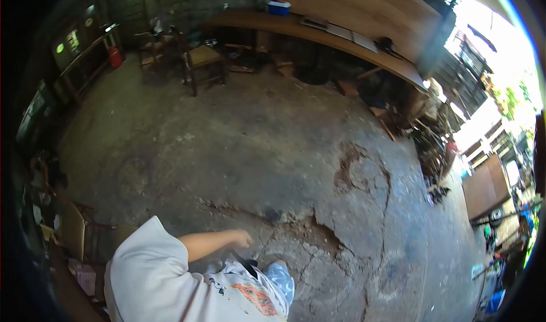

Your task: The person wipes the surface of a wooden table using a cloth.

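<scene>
My left hand [242, 239] reaches out from a white sleeve, over the front of my body. Its fingers are curled in; what they hold, if anything, is too small to make out. Just below the hand, a black strap-like item [248, 265] lies against my white printed shirt [253, 296]. Part of my blue patterned shorts [280, 279] shows beside the shirt. My right hand is outside the view.
Cracked concrete floor [244, 151] has a broken hole [318, 234] near me. A long wooden bench [256, 21] bears a blue container [278, 7]. Chairs [203, 57] stand at the back left, near a red cylinder [115, 57]. Scrap wood [435, 151] is piled at right.
</scene>
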Available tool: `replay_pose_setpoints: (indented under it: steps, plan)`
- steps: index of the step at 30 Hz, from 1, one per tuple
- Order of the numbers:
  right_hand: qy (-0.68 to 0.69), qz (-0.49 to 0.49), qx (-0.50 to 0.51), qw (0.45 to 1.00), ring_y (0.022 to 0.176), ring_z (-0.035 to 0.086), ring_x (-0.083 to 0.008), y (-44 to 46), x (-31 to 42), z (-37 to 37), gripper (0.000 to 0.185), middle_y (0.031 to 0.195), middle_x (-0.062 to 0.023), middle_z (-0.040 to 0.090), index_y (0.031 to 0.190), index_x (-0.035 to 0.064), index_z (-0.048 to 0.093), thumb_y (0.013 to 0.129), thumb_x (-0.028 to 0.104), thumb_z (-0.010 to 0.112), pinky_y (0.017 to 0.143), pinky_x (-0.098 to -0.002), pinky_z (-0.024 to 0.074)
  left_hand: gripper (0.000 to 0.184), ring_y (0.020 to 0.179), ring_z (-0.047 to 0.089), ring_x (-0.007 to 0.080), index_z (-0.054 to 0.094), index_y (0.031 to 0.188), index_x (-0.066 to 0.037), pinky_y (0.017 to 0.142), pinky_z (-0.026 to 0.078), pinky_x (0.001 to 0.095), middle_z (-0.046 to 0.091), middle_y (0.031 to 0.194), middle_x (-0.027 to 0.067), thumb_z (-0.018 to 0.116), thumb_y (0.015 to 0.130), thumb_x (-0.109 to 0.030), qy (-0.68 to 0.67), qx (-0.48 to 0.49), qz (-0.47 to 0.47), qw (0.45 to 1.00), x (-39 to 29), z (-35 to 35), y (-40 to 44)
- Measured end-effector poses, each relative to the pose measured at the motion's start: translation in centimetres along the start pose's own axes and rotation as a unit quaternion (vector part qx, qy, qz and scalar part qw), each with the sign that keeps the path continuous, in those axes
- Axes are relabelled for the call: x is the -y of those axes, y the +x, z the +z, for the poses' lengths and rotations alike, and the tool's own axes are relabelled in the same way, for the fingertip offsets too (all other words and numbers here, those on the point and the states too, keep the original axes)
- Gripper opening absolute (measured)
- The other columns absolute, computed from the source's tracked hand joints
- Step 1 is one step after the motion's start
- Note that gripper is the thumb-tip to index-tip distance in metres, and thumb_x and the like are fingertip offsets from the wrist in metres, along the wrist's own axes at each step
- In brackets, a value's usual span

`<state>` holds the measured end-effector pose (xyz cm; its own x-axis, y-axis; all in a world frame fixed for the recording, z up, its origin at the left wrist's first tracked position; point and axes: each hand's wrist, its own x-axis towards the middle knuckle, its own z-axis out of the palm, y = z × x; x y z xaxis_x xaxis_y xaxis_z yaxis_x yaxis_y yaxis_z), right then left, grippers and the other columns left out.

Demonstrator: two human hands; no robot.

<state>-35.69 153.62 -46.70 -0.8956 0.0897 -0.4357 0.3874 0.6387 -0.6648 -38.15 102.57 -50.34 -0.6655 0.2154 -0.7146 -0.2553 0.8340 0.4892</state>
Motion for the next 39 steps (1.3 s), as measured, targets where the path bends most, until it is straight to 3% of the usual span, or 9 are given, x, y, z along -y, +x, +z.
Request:
replay_pose_setpoints:
  steps: [2, 6, 16, 22, 25, 30, 33, 36, 39]
  plan:
    - [0.04, 0.028, 0.022, 0.999, 0.116, 0.062, -0.0258, 4.3, 0.8, 0.2, 0.046, 0.126, -0.0164, 0.068, 0.14, 0.0052, 0.058, 0.112, 0.036, 0.037, 0.101, -0.0389, 0.0486, 0.071, 0.128, 0.063, 0.0305, 0.048, 0.155, -0.013, 0.106, 0.05, 0.0397, 0.063, 0.142, 0.019, 0.066, 0.096, -0.049, 0.032, -0.012, 0.001, 0.999, 2.4, -3.0, 2.2]
    - [0.144, 0.056, 0.053, 0.987, 0.114, 0.063, -0.0239, 14.8, 1.4, 0.2, 0.045, 0.124, -0.0169, 0.068, 0.138, 0.004, 0.059, 0.113, 0.033, 0.036, 0.1, -0.0373, 0.0493, 0.062, 0.133, 0.059, 0.0334, 0.058, 0.146, -0.009, 0.113, 0.045, 0.0408, 0.061, 0.145, 0.0174, 0.064, 0.098, -0.047, -0.201, -0.043, 0.021, 0.979, 3.6, -13.4, 2.6]
    - [-0.149, -0.046, 0.157, 0.975, 0.105, 0.069, -0.0402, 60.2, 29.9, 16.0, 0.042, 0.118, -0.0245, 0.072, 0.12, 0.0029, 0.071, 0.105, 0.035, 0.048, 0.091, -0.0525, 0.0525, 0.048, 0.117, 0.067, 0.039, 0.068, 0.129, -0.005, 0.1, 0.052, 0.0461, 0.07, 0.126, 0.0206, 0.062, 0.098, -0.042, -0.263, -0.268, -0.143, 0.916, 16.4, -36.6, 7.4]
    - [-0.276, -0.397, 0.267, 0.833, 0.103, 0.067, -0.0478, 61.1, 73.6, 30.0, 0.039, 0.105, -0.0261, 0.071, 0.124, 0.0078, 0.066, 0.101, 0.038, 0.058, 0.084, -0.0496, 0.0542, 0.047, 0.112, 0.069, 0.0349, 0.067, 0.131, -0.005, 0.096, 0.054, 0.0459, 0.071, 0.122, 0.0224, 0.06, 0.101, -0.04, -0.376, -0.237, -0.189, 0.876, 31.2, -23.9, 14.8]
    - [-0.139, -0.411, 0.318, 0.843, 0.089, 0.072, -0.0372, 59.7, 86.5, 34.2, 0.026, 0.096, -0.0246, 0.07, 0.122, 0.0081, 0.065, 0.102, 0.025, 0.063, 0.077, -0.0403, 0.0535, 0.05, 0.11, 0.067, 0.0346, 0.06, 0.138, -0.006, 0.093, 0.053, 0.0496, 0.07, 0.123, 0.0207, 0.06, 0.102, -0.039, -0.534, -0.079, -0.384, 0.749, 29.8, -23.4, 11.9]
    - [-0.188, -0.433, 0.319, 0.822, 0.102, 0.064, -0.0495, 67.9, 91.1, 39.1, 0.027, 0.108, -0.0245, 0.069, 0.123, 0.0103, 0.063, 0.097, 0.017, 0.06, 0.084, -0.0527, 0.0537, 0.05, 0.11, 0.067, 0.0344, 0.062, 0.136, -0.006, 0.093, 0.053, 0.0487, 0.07, 0.124, 0.0198, 0.061, 0.1, -0.042, -0.658, -0.026, -0.479, 0.58, 34.7, -36.7, 15.1]
    - [-0.278, -0.357, 0.188, 0.872, 0.105, 0.067, -0.0427, 73.8, 85.9, 37.6, 0.032, 0.117, -0.018, 0.071, 0.128, 0.0174, 0.066, 0.096, 0.019, 0.06, 0.089, -0.0508, 0.0554, 0.051, 0.11, 0.067, 0.0343, 0.063, 0.134, -0.006, 0.093, 0.053, 0.0482, 0.07, 0.125, 0.0193, 0.061, 0.1, -0.043, -0.678, -0.086, -0.439, 0.583, 40.2, -49.7, 22.2]
    - [-0.434, -0.053, 0.066, 0.897, 0.106, 0.07, -0.037, 79.1, 79.8, 33.1, 0.031, 0.117, -0.0189, 0.072, 0.114, 0.0116, 0.073, 0.098, 0.033, 0.057, 0.093, -0.0493, 0.0556, 0.032, 0.091, 0.071, 0.0233, 0.072, 0.113, -0.003, 0.08, 0.057, 0.0393, 0.075, 0.099, 0.0117, 0.061, 0.099, -0.03, -0.288, -0.409, -0.345, 0.794, 46.9, -65.5, 30.1]
    - [-0.273, 0.169, -0.117, 0.94, 0.113, 0.069, -0.0368, 79.2, 82.5, 28.3, 0.036, 0.119, -0.0229, 0.072, 0.114, 0.0074, 0.073, 0.097, 0.035, 0.058, 0.099, -0.0478, 0.0528, 0.03, 0.082, 0.066, 0.0126, 0.068, 0.121, -0.005, 0.075, 0.054, 0.03, 0.073, 0.094, 0.0037, 0.065, 0.101, -0.028, -0.422, -0.385, -0.217, 0.791, 48.4, -85.6, 35.8]
